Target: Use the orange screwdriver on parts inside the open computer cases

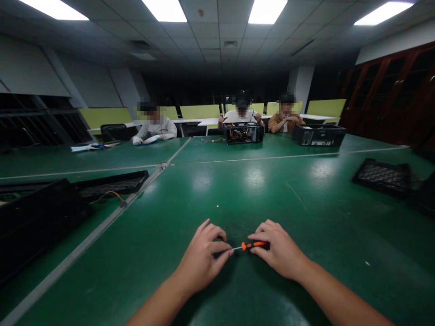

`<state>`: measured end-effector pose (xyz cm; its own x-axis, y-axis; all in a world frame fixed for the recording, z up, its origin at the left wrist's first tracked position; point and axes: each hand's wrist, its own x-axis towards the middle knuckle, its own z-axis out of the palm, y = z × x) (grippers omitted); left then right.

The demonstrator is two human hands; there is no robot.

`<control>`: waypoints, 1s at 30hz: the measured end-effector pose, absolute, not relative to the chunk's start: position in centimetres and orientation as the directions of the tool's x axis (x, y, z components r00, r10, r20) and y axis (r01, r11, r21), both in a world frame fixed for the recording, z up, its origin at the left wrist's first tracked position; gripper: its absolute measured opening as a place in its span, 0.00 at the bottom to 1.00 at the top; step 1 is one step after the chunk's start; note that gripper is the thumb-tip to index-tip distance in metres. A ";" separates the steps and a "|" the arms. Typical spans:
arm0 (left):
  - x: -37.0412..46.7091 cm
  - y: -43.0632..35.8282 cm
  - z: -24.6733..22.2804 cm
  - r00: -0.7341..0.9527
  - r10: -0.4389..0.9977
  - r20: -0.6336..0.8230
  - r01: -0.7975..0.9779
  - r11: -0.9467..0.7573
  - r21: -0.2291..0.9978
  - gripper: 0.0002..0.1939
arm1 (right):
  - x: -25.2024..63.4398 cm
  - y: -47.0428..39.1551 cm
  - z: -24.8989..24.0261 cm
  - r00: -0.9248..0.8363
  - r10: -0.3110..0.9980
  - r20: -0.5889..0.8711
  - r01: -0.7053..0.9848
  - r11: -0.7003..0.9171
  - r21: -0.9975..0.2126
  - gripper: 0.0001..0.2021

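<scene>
A screwdriver (249,245) with an orange and black handle lies crosswise between my hands, low over the green table (258,181). My right hand (280,249) holds its handle, with thumb and fingers around the end. At the other end, my left hand (205,251) pinches the tip of the thin metal shaft between thumb and fingers. The shaft points left. Both palms face down, close to the tabletop.
Black computer case parts (37,217) stand at the left, and a black panel (382,176) lies at the right. Across the table sit three people, two behind open computer cases (243,134). White gloves are on one person's hands (147,140).
</scene>
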<state>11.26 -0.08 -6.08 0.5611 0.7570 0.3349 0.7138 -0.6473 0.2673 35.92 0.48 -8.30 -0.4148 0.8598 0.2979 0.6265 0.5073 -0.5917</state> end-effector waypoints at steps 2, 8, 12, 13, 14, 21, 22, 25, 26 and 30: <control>11.3 0.0 -6.5 0.571 0.782 0.249 0.718 -0.623 0.311 0.07 | 36.1 0.4 -8.2 -0.399 0.845 0.355 0.600 0.534 -0.595 0.11; 10.7 0.5 -6.9 0.534 0.760 0.371 0.690 -0.645 0.328 0.07 | 36.1 0.3 -8.3 -0.416 0.856 0.307 0.596 0.512 -0.619 0.08; 10.7 0.4 -6.7 0.545 0.744 0.387 0.674 -0.663 0.325 0.08 | 36.1 0.1 -8.3 -0.433 0.870 0.236 0.620 0.478 -0.622 0.07; 10.7 0.4 -6.6 0.551 0.748 0.370 0.672 -0.660 0.334 0.08 | 36.1 0.1 -8.2 -0.431 0.868 0.246 0.619 0.483 -0.619 0.06; 10.7 0.3 -6.7 0.552 0.755 0.354 0.673 -0.654 0.346 0.08 | 36.1 0.0 -8.0 -0.428 0.864 0.264 0.616 0.493 -0.615 0.06; 10.7 0.3 -7.3 0.591 0.781 0.201 0.689 -0.619 0.377 0.06 | 36.2 -0.3 -7.2 -0.413 0.833 0.369 0.548 0.551 -0.629 0.07; 10.7 0.3 -7.3 0.600 0.776 0.196 0.684 -0.624 0.378 0.06 | 36.1 -0.3 -7.2 -0.412 0.832 0.371 0.545 0.551 -0.632 0.07; 10.7 0.4 -7.3 0.577 0.775 0.259 0.677 -0.631 0.378 0.07 | 36.2 -0.2 -7.5 -0.408 0.844 0.350 0.555 0.533 -0.639 0.07; 10.7 0.4 -7.3 0.561 0.775 0.292 0.677 -0.632 0.376 0.07 | 36.2 -0.1 -7.6 -0.410 0.849 0.332 0.564 0.522 -0.639 0.07; 10.7 0.3 -7.1 0.545 0.760 0.355 0.669 -0.649 0.363 0.07 | 36.2 0.0 -8.1 -0.441 0.859 0.261 0.591 0.497 -0.636 0.06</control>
<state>10.70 0.33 -7.06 0.5448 0.7597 0.3550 0.6686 -0.6491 0.3629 36.25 0.04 -8.11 -0.4408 0.8587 0.2613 0.5910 0.4967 -0.6356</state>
